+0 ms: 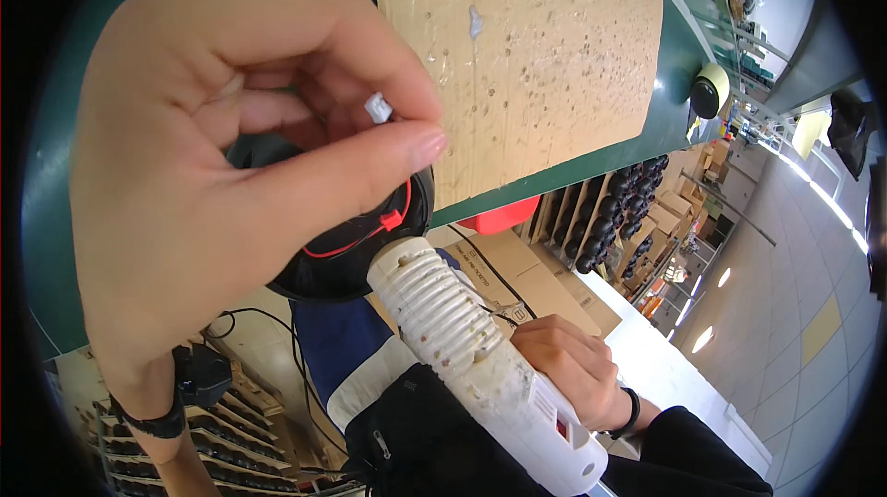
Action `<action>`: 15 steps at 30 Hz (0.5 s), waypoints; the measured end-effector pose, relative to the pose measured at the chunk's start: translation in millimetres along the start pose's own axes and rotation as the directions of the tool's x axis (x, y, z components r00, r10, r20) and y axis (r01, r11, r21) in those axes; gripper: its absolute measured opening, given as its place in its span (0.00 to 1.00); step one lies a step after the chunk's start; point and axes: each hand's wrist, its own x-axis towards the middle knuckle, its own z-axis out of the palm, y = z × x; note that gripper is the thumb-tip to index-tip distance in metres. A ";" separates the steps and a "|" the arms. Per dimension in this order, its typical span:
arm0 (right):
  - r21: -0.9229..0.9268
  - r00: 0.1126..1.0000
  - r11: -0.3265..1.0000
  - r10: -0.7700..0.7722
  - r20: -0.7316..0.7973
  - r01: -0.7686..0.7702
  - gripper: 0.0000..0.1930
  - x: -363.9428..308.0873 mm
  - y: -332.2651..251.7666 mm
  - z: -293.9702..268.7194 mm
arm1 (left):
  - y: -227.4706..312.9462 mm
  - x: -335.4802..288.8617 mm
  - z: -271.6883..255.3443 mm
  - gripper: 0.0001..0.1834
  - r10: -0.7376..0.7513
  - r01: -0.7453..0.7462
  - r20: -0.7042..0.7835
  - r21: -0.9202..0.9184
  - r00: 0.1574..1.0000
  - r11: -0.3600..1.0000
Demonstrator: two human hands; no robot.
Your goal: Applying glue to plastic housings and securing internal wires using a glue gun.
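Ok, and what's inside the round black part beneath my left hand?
A red wire and a small red connector show inside the round black part. Your left hand covers much of it, so what else lies there can't be seen.

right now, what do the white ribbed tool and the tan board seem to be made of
White ribbed tool: probably hard plastic, dull, given its moulded-looking ribs and rounded body.
Tan board: cardboard or thin wood, I can't tell which; flat, mostly matte face with dark spots.
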 end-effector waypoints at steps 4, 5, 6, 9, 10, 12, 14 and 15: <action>0.018 1.000 1.000 -0.015 -0.012 0.015 0.16 2.0 -2.4 2.6 | -0.2 -10.0 -9.5 0.07 -0.034 0.035 -0.022 0.011 0.999 0.999; 0.013 1.000 1.000 -0.012 -0.011 0.012 0.16 2.1 -3.6 2.7 | -4.4 -12.0 -4.4 0.07 -0.032 0.032 -0.021 0.006 0.999 0.999; 0.002 1.000 1.000 0.001 -0.005 -0.001 0.15 2.0 -5.5 2.6 | -10.5 -15.8 4.8 0.07 0.060 -0.063 -0.116 -0.018 0.991 0.998; -0.003 1.000 1.000 0.023 -0.004 -0.023 0.15 -1.2 -4.5 3.0 | -15.9 -18.6 11.5 0.08 0.156 -0.159 -0.217 0.002 0.964 0.987; 0.008 1.000 1.000 0.029 -0.008 -0.029 0.15 -2.4 -3.1 2.6 | -17.1 -18.2 11.8 0.08 0.162 -0.157 -0.222 0.042 0.961 0.987; 0.016 1.000 1.000 0.026 0.009 -0.027 0.14 -1.7 -3.6 1.5 | -16.3 -21.4 3.0 0.08 0.106 -0.098 -0.201 0.049 0.974 0.994; 0.029 0.999 0.999 0.022 0.027 -0.023 0.14 -1.7 -3.2 0.8 | -14.8 -25.4 -12.0 0.08 -0.006 0.016 -0.153 0.064 0.988 0.998; 0.029 0.999 0.999 0.023 0.045 -0.024 0.14 -2.6 -1.9 0.1 | -15.6 -25.9 -17.4 0.08 -0.060 0.069 -0.126 0.069 0.990 0.995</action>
